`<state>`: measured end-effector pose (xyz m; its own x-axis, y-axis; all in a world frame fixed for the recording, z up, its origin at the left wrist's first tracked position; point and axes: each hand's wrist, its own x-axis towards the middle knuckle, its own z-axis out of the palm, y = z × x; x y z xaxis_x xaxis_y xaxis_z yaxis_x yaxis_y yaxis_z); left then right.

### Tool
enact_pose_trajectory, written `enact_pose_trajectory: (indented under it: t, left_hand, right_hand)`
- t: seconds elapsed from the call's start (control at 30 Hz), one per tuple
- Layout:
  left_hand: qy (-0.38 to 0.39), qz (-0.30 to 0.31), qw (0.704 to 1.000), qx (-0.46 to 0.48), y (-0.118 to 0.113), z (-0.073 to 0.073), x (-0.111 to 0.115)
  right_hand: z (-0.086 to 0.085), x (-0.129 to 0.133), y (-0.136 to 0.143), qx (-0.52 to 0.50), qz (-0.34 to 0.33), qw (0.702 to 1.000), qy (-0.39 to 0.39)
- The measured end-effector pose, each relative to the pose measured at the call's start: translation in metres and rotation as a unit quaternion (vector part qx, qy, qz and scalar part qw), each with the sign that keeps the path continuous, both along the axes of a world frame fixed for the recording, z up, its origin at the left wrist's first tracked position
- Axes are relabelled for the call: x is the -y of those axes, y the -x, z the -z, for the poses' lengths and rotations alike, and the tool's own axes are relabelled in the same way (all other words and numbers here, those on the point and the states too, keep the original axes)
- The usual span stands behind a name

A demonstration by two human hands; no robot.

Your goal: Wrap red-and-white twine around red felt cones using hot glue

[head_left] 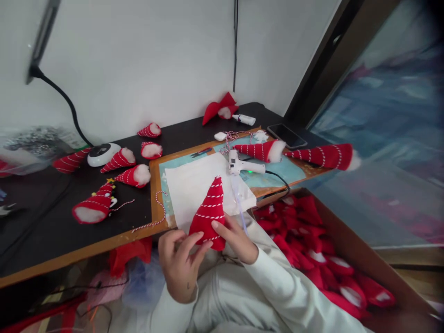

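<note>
A red felt cone (210,208) wound with red-and-white twine stands upright, tip up, between my two hands above my lap. My left hand (182,256) pinches its lower left edge with thumb and fingers. On the right side, my right hand (238,236) grips the cone, its thumb lying on the felt. Behind the cone lies a white sheet (187,180) on a wood-edged board (157,185). A white glue gun (244,165) with a green light rests at the sheet's right. A loose piece of twine (157,222) curls over the board's left edge.
Several stuffed red cones, one decorated (93,204), lie on the black table (41,222). A phone (287,135), a white tube (245,120) and scissors (201,152) lie farther back. At right below the table, a box (350,222) holds many red pieces. A lamp (103,154) stands at left.
</note>
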<state>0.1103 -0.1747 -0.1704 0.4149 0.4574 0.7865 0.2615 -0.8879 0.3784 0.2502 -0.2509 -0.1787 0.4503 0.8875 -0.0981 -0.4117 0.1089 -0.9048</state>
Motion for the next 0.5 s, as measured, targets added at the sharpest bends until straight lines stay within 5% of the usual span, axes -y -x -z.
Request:
enact_pose_trajectory:
  t: [0.2, 0.5]
  left_hand:
    - [-0.104, 0.059, 0.993, -0.003, 0.009, -0.007, 0.01]
    - [-0.017, 0.094, 0.995, -0.02, 0.016, -0.01, 0.019]
  right_hand:
    - [-0.001, 0.005, 0.008, -0.014, -0.003, 1.0, 0.013]
    - [0.002, 0.012, 0.015, 0.003, 0.023, 1.0, 0.004]
